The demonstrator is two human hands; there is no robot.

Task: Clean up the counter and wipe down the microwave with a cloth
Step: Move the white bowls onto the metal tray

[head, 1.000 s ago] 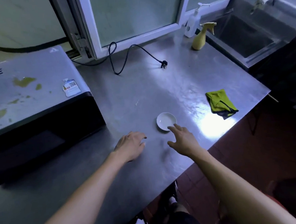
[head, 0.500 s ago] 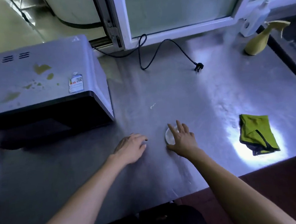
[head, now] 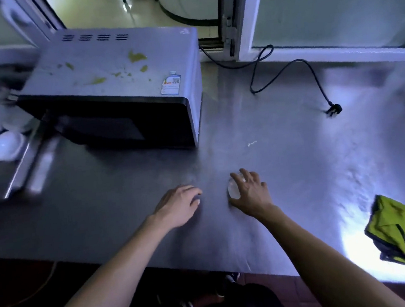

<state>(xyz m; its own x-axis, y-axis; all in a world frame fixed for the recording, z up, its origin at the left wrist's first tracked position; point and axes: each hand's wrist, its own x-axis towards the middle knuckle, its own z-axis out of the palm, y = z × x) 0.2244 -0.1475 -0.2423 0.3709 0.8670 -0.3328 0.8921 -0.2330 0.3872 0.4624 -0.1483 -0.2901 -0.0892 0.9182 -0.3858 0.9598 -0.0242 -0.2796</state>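
Observation:
A small white dish (head: 233, 190) lies on the steel counter (head: 296, 159) near its front edge. My right hand (head: 252, 193) covers it from above, fingers spread past its far rim and thumb at its near rim, gripping it. My left hand (head: 176, 205) rests on the counter just left of the dish, fingers loosely curled and holding nothing. The grey microwave (head: 113, 63) stands at the back left, with yellow-green stains on its top and a dark door. A folded green cloth (head: 396, 228) lies at the front right in a bright patch of light.
The microwave's black cord ends in a loose plug (head: 333, 109) on the counter at the back right. A steel tray (head: 13, 181) with several white bowls (head: 0, 145) sits left of the microwave. A small white crumb (head: 252, 144) lies mid-counter. Window frames run along the back.
My view has swung left, bringing the tray of bowls into sight. My right hand has gone from touching the dish's near edge to covering and gripping it. My left hand has stayed put.

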